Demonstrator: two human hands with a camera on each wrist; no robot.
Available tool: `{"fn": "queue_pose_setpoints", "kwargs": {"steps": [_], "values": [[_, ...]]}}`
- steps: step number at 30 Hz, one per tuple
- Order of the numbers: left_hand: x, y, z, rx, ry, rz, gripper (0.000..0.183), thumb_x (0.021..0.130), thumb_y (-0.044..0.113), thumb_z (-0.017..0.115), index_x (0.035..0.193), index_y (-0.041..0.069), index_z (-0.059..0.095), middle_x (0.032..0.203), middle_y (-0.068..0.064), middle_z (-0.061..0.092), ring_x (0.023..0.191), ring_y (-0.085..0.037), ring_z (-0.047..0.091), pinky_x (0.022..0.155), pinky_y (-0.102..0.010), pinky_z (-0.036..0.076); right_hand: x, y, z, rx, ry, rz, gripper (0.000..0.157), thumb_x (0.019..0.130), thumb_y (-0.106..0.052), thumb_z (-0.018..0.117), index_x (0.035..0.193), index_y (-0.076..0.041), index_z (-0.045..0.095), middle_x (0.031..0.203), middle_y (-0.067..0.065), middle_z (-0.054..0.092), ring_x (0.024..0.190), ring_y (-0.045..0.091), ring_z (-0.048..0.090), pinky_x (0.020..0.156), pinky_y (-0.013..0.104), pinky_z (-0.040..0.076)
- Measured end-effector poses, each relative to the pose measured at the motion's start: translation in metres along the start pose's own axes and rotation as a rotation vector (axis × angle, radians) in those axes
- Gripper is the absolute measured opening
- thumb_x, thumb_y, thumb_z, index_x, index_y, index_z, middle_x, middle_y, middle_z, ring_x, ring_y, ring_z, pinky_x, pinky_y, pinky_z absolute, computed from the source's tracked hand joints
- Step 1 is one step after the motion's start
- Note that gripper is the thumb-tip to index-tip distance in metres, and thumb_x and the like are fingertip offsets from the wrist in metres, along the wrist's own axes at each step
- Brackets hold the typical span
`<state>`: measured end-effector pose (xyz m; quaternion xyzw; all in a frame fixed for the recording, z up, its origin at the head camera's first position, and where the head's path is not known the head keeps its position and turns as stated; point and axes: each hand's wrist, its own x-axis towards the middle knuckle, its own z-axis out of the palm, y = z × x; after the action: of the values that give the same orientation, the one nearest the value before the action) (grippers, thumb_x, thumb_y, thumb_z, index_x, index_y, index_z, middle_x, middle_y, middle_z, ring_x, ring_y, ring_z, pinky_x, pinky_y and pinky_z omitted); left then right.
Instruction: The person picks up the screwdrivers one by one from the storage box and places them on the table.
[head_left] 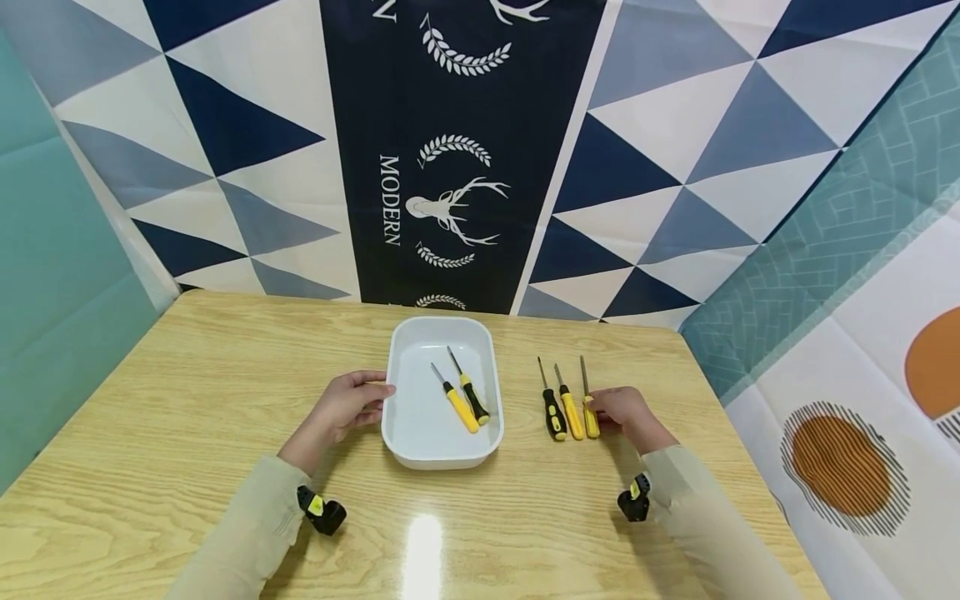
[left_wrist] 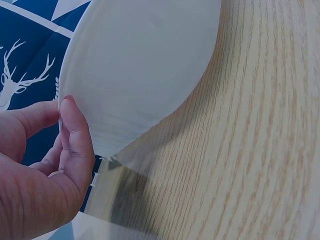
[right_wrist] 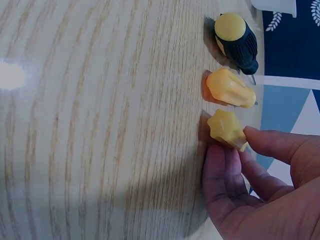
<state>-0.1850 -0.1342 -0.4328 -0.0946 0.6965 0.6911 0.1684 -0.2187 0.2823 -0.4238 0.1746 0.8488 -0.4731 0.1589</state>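
My left hand (head_left: pixel 352 403) pinches the left rim of a white rectangular basin (head_left: pixel 414 433), with thumb and fingers on either side of the wall in the left wrist view. Two screwdrivers lie inside it: one yellow-handled (head_left: pixel 461 410), one with a black and yellow handle (head_left: pixel 474 398). To the basin's right, my right hand (head_left: pixel 621 407) holds the yellow handle of a screwdriver (right_wrist: pixel 226 129) between thumb and fingers, low at the table. Left of it lie a yellow screwdriver with a black collar (head_left: pixel 572 413) and a black screwdriver with yellow marks (head_left: pixel 554 415).
The wooden table (head_left: pixel 187 400) meets a patterned cloth wall (head_left: pixel 450 167) at its back edge. Another patterned cloth (head_left: pixel 832 450) hangs along the right side. Each wrist wears a small black camera, such as the left camera (head_left: pixel 322 510).
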Motion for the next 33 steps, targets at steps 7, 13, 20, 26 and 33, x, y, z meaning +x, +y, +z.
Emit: {"fn": "queue_pose_setpoints", "kwargs": {"steps": [7,13,20,26,33], "values": [[0.0,0.001,0.001,0.004,0.009,0.0,0.049,0.089,0.017,0.063,0.133,0.002,0.047,0.087,-0.005,0.061,0.069,-0.01,0.059,0.061,-0.02,0.054,-0.001,0.0,-0.002,-0.008,0.008,0.005,0.043,0.09,-0.007,0.055,0.129,0.011,0.049,0.089,0.005,0.066,0.065,0.006,0.059,0.063,0.027,0.057],[-0.001,0.001,0.002,-0.012,0.015,0.003,0.049,0.089,0.016,0.064,0.132,0.0,0.047,0.084,-0.005,0.061,0.068,-0.009,0.059,0.059,-0.019,0.054,-0.004,0.0,-0.004,0.003,-0.002,0.003,0.044,0.09,-0.007,0.054,0.13,0.01,0.048,0.091,0.006,0.066,0.067,0.007,0.06,0.065,0.029,0.057],[-0.001,0.0,0.001,-0.019,0.016,0.0,0.049,0.088,0.016,0.064,0.132,0.001,0.047,0.083,-0.004,0.061,0.068,-0.01,0.059,0.059,-0.019,0.054,-0.007,0.003,-0.006,0.007,0.014,-0.013,0.042,0.091,-0.013,0.056,0.126,0.009,0.052,0.095,0.007,0.066,0.071,0.009,0.061,0.067,0.028,0.056],[-0.001,0.0,0.002,-0.012,0.019,-0.011,0.049,0.088,0.017,0.064,0.131,0.002,0.048,0.085,-0.005,0.061,0.068,-0.01,0.059,0.06,-0.019,0.054,-0.009,0.006,-0.01,-0.037,0.041,-0.062,0.043,0.093,-0.021,0.055,0.127,0.006,0.052,0.109,0.013,0.064,0.079,0.009,0.061,0.075,0.028,0.055],[0.001,0.0,0.001,-0.018,0.007,-0.01,0.05,0.089,0.017,0.064,0.133,0.001,0.046,0.083,-0.003,0.061,0.067,-0.008,0.059,0.06,-0.019,0.054,-0.015,0.001,-0.016,0.014,0.026,-0.108,0.048,0.095,-0.024,0.054,0.132,0.005,0.047,0.121,0.018,0.059,0.089,0.012,0.062,0.087,0.035,0.054]]}}
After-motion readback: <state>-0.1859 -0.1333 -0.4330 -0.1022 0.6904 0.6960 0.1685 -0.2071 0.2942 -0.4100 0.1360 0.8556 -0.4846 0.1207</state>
